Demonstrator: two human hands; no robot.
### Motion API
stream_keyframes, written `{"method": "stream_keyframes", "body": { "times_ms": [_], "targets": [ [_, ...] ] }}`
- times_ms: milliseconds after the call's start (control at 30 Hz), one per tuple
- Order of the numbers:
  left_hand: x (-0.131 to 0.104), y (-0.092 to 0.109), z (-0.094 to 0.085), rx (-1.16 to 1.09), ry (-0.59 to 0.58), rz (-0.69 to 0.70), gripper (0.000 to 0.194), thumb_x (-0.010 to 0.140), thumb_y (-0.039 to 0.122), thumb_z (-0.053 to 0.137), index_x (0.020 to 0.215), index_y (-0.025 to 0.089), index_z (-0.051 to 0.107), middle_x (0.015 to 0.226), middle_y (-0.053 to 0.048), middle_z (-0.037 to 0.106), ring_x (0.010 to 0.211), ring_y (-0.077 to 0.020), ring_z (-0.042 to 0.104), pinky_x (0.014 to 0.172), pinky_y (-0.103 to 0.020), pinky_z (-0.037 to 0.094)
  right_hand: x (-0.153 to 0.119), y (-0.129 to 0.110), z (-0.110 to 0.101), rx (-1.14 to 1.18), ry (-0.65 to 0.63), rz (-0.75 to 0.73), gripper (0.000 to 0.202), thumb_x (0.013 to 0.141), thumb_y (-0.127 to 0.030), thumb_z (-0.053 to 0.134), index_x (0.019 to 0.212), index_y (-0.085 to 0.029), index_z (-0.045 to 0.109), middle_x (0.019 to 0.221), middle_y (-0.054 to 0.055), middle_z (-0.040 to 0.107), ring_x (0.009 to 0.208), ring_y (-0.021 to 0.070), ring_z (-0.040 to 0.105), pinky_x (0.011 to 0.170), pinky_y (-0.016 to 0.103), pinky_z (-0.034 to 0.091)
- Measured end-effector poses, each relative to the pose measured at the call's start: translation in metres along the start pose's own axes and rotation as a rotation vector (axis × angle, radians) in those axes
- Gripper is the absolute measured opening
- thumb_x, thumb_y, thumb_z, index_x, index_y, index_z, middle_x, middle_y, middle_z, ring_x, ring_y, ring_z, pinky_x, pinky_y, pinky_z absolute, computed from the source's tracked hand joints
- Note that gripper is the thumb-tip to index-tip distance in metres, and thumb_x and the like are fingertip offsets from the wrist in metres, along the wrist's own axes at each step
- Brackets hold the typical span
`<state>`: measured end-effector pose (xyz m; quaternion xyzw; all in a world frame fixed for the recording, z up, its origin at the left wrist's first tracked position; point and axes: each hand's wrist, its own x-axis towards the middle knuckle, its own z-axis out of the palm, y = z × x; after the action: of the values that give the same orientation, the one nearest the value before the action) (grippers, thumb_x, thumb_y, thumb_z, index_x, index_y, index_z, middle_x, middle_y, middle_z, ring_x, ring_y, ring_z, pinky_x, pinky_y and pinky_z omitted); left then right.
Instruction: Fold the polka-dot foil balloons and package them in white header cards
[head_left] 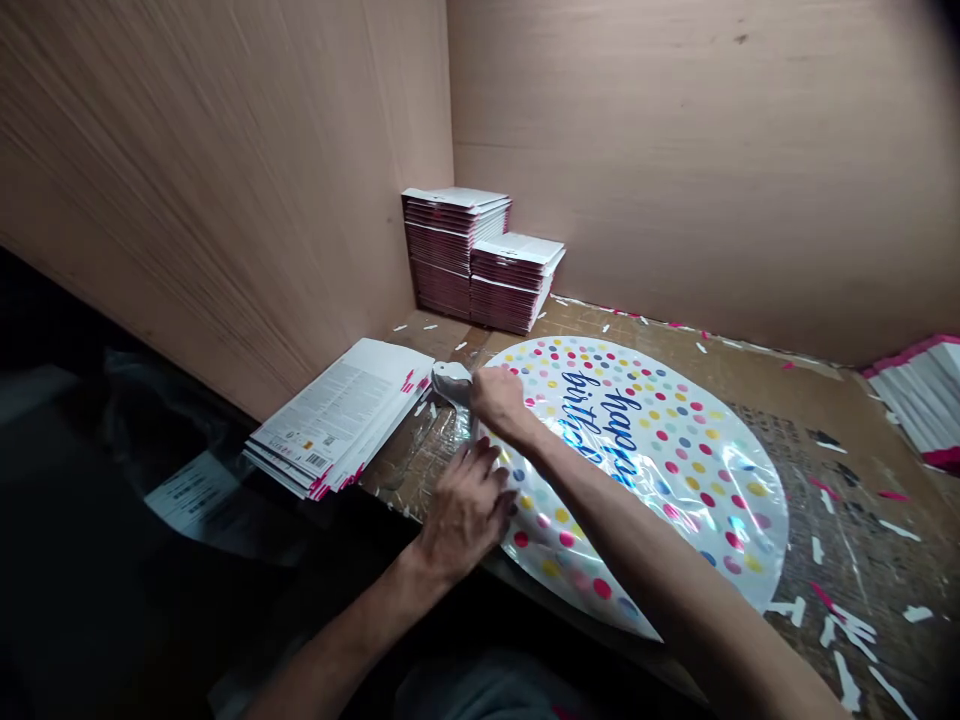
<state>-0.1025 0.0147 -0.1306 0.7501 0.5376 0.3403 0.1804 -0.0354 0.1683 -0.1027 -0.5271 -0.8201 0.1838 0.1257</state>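
A flat foil balloon (697, 480), white with coloured dots and blue "happy birthday" lettering, lies on the cardboard-covered table. Its silvery neck (452, 388) points left. My right hand (498, 402) is closed like a fist on the balloon's edge beside this neck; the fingertips are hidden. Nearer to me, my left hand (466, 508) rests with its fingers a little apart on the balloon's left edge, palm down, its thumb out of sight. Close to the neck, on the left, is a fanned pile of printed white cards (337, 410) with pink edges.
Two stacks of folded white-and-pink packs, a taller one (442, 250) and a lower one (514, 285), stand in the corner of the wooden walls (675, 150). More packs (919, 400) lean at the far right. Paper scraps (847, 630) litter the cardboard surface (862, 540).
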Motion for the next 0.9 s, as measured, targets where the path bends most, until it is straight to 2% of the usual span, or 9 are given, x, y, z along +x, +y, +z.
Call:
{"method": "stream_keyframes", "body": {
  "times_ms": [67,133,233,333,500,567,733,800,900],
  "targets": [
    [0.010,-0.003,-0.017,0.050,0.157,-0.022,0.029,0.096,0.028,0.043,0.105,0.018,0.069,0.117,-0.013,0.070,0.118,-0.0254,0.061,0.108,-0.040,0.042,-0.005,0.013,-0.002,0.085,0.062,0.083,0.017,0.084,-0.024,0.062,0.075,-0.013,0.070,0.078,0.013,0.072,0.084,0.0256,0.068,0.074,0.033,0.047],
    [0.034,-0.012,-0.026,0.011,0.252,-0.112,0.029,0.096,0.024,0.042,0.105,0.018,0.069,0.109,-0.012,0.072,0.106,-0.0234,0.066,0.099,-0.035,0.048,-0.011,0.023,0.000,0.197,0.080,0.128,0.024,0.086,-0.028,0.060,0.070,-0.014,0.069,0.068,0.009,0.070,0.075,0.0216,0.068,0.069,0.029,0.046],
    [0.078,-0.033,-0.027,-0.033,0.176,-0.284,0.029,0.093,0.017,0.045,0.104,0.019,0.071,0.106,-0.009,0.074,0.100,-0.0224,0.068,0.092,-0.032,0.050,-0.017,0.030,0.004,0.379,0.062,0.144,0.030,0.086,-0.032,0.058,0.062,-0.015,0.065,0.053,0.002,0.063,0.056,0.0140,0.062,0.058,0.023,0.044],
    [0.102,-0.051,-0.021,0.038,0.120,-0.384,0.031,0.090,0.013,0.045,0.106,0.018,0.071,0.108,-0.010,0.074,0.102,-0.0236,0.068,0.093,-0.033,0.048,-0.019,0.031,0.010,0.550,0.059,0.173,0.026,0.081,-0.031,0.059,0.062,-0.015,0.062,0.048,0.000,0.060,0.046,0.0104,0.056,0.049,0.019,0.042],
    [0.097,-0.061,-0.017,0.166,0.034,-0.343,0.024,0.090,0.025,0.052,0.096,0.020,0.074,0.099,-0.010,0.075,0.099,-0.0253,0.066,0.095,-0.034,0.046,-0.019,0.036,0.019,0.787,0.137,0.242,0.023,0.076,-0.035,0.059,0.064,-0.016,0.059,0.051,0.000,0.061,0.047,0.0107,0.058,0.047,0.018,0.044],
    [0.094,-0.064,-0.023,0.186,-0.017,-0.321,0.019,0.083,0.029,0.063,0.095,0.021,0.075,0.101,-0.009,0.075,0.103,-0.0268,0.065,0.097,-0.034,0.045,-0.022,0.039,0.017,0.856,0.193,0.276,0.023,0.076,-0.038,0.057,0.065,-0.017,0.057,0.053,0.000,0.061,0.049,0.0114,0.059,0.047,0.018,0.045],
    [0.100,-0.076,-0.057,0.204,-0.196,-0.237,0.049,0.055,0.027,0.086,0.102,0.018,0.073,0.123,-0.012,0.068,0.114,-0.0327,0.060,0.104,-0.042,0.042,-0.058,0.070,-0.017,1.044,0.378,0.362,0.023,0.075,-0.042,0.059,0.074,-0.019,0.055,0.065,-0.001,0.064,0.053,0.0114,0.061,0.049,0.020,0.049],
    [0.098,-0.069,-0.065,0.220,-0.209,-0.219,0.042,0.059,0.026,0.084,0.098,0.015,0.071,0.124,-0.015,0.066,0.114,-0.0336,0.059,0.103,-0.046,0.042,-0.087,0.093,-0.037,1.148,0.432,0.415,0.025,0.069,-0.040,0.069,0.076,-0.018,0.058,0.068,0.000,0.066,0.054,0.0107,0.061,0.050,0.020,0.050],
    [0.083,-0.033,-0.057,0.219,-0.190,-0.137,0.018,0.079,0.026,0.069,0.093,0.015,0.068,0.122,-0.016,0.064,0.115,-0.0308,0.057,0.104,-0.044,0.041,-0.133,0.128,-0.060,1.192,0.468,0.566,0.030,0.064,-0.038,0.078,0.078,-0.017,0.062,0.064,0.000,0.066,0.048,0.0100,0.058,0.043,0.019,0.048]
  ]
}}
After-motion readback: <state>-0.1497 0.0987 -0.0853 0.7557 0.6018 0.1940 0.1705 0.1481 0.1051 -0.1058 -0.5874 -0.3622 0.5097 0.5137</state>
